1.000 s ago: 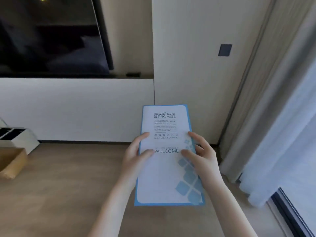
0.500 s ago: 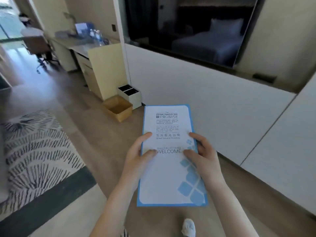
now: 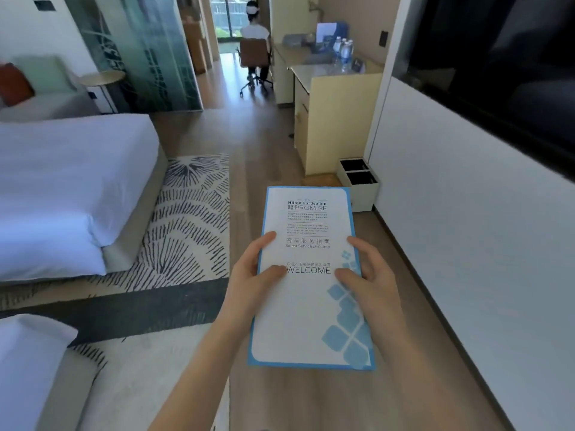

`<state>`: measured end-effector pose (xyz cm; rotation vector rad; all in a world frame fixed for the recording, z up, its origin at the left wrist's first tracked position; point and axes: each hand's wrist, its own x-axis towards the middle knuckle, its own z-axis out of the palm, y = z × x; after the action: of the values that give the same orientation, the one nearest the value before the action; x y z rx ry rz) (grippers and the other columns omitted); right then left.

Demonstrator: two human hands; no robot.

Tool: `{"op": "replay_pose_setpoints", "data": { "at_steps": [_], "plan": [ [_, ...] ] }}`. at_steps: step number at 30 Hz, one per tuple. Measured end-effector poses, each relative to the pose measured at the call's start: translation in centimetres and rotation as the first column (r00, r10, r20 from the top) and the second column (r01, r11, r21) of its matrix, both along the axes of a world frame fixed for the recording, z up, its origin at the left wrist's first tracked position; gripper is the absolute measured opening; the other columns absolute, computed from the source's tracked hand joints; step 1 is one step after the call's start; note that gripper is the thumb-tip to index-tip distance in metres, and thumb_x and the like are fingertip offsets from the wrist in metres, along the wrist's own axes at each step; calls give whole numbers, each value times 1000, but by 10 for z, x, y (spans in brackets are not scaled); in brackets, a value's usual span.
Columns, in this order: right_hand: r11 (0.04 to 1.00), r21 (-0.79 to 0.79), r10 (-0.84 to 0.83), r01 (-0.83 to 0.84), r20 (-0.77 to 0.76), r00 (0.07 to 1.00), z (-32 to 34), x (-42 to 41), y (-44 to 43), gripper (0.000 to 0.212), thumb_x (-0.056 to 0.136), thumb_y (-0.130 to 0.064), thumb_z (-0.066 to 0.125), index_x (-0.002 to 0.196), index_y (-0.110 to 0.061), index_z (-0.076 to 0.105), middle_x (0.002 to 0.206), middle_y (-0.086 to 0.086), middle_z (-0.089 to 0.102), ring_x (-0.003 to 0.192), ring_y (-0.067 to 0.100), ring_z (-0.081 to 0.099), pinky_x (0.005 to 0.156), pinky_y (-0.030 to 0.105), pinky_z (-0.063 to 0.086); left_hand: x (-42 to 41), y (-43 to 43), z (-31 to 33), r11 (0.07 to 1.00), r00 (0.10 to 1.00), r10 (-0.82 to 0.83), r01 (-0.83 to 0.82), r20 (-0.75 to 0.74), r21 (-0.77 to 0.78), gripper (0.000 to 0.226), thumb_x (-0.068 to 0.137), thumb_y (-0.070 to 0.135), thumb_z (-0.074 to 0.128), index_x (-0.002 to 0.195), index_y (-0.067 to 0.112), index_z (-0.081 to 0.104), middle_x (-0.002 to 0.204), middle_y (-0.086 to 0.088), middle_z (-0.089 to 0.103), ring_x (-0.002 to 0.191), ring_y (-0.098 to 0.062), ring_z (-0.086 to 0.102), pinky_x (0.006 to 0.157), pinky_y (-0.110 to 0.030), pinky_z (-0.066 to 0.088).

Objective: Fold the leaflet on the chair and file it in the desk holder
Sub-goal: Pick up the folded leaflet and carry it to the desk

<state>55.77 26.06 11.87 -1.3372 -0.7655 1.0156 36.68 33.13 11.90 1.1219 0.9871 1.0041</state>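
I hold a folded white leaflet point(image 3: 306, 306) with a blue border and the word WELCOME flat in front of me, above the wooden floor. My left hand point(image 3: 252, 281) grips its left edge, thumb on top. Gripping the right edge is my right hand point(image 3: 370, 281), thumb over the blue squares. A pale yellow desk point(image 3: 339, 98) stands far ahead along the right wall, with water bottles point(image 3: 343, 52) and a blue upright stand point(image 3: 329, 34) on it. Whether that stand is the holder I cannot tell.
A white bed point(image 3: 68, 178) and a patterned rug point(image 3: 189, 219) lie on the left. A white two-slot bin point(image 3: 359, 181) sits beside the desk. A person sits on a brown office chair point(image 3: 255, 54) at the far end. A white wall point(image 3: 466, 228) runs along the right.
My view has swung left from the wall corner and curtain to the room with bed and desk. Both hands keep the same hold on the leaflet.
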Motion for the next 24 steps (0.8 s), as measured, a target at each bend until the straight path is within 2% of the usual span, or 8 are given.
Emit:
{"op": "replay_pose_setpoints", "data": {
  "at_steps": [6, 10, 14, 20, 24],
  "plan": [
    [982, -58, 178, -180, -45, 983, -29, 15, 138, 53, 83, 1, 68, 117, -40, 63, 100, -4, 79, 86, 23, 77, 63, 29, 60, 7, 99, -32, 978, 981, 194, -192, 19, -79, 52, 86, -3, 63, 123, 34, 62, 119, 0, 71, 103, -26, 69, 81, -41, 59],
    [969, -76, 233, -234, -25, 972, -47, 17, 246, 53, 80, -2, 69, 114, -43, 64, 100, -5, 80, 86, 23, 77, 71, 39, 61, 10, 193, -51, 963, 967, 255, -251, 29, -98, 50, 87, -3, 61, 122, 33, 61, 117, -2, 71, 99, -25, 71, 72, -34, 58],
    [973, -40, 225, -225, -17, 974, -37, 22, 366, 52, 81, 3, 67, 115, -35, 64, 97, -3, 80, 83, 24, 76, 64, 34, 61, 16, 311, -42, 964, 965, 258, -254, 47, -80, 50, 87, -5, 59, 123, 30, 60, 116, -5, 71, 93, -21, 72, 65, -27, 57],
    [981, -10, 191, -192, -38, 981, -3, 49, 527, 52, 83, 2, 68, 117, -36, 62, 97, -2, 80, 82, 23, 77, 60, 29, 60, 41, 485, -4, 978, 977, 208, -208, 51, -16, 51, 85, -5, 62, 121, 31, 63, 116, -3, 72, 97, -25, 71, 69, -32, 58],
    [984, -34, 171, -173, -58, 984, -10, 79, 625, 51, 82, 2, 69, 117, -36, 62, 96, -1, 80, 81, 24, 77, 59, 30, 59, 72, 585, -12, 978, 978, 206, -205, 15, -34, 52, 85, -4, 62, 121, 33, 62, 118, -1, 70, 98, -23, 71, 70, -32, 59]
  ]
}}
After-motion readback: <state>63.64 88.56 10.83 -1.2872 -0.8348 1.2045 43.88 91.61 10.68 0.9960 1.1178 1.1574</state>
